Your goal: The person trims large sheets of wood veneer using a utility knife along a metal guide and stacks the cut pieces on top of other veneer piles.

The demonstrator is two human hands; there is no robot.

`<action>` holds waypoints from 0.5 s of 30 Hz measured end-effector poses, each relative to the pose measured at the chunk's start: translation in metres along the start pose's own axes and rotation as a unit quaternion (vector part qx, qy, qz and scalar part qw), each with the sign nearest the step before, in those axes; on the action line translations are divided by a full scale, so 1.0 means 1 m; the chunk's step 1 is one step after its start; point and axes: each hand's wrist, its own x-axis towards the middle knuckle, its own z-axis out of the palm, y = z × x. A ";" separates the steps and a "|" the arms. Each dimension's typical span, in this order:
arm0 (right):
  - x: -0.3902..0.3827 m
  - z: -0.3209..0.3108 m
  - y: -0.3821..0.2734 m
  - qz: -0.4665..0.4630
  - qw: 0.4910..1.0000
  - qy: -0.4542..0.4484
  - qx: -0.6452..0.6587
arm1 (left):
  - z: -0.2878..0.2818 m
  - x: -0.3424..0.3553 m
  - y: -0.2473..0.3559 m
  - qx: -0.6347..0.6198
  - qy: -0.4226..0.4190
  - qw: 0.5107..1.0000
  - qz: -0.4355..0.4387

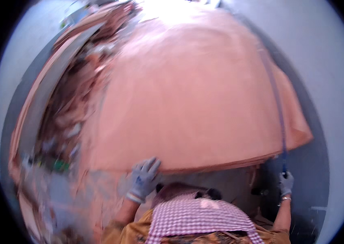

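A wide stack of thin, salmon-coloured sheets [192, 97] spreads out in front of me, its near edge running across close to my body. My left hand [144, 175], in a grey glove, lies on that near edge toward the left, fingers stretched and slightly apart. Out at the right, beyond the corner of the stack, my right hand [286, 184], also gloved, is closed around the dark end of a long, thin blue strap or rod [279, 105]. It runs away from me along the right side of the sheets. Blur hides its exact kind.
Crumpled salmon scraps [74, 97] lie heaped left of the stack, beside a long grey board [43, 105] with a salmon edge. A small green item [61, 165] sits among the litter. A pale wall [339, 97] rises at the right.
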 end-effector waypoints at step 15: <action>0.038 0.092 -0.136 -0.026 0.945 -0.176 0.275 | 0.042 -0.048 -0.061 -0.513 0.467 0.563 -0.449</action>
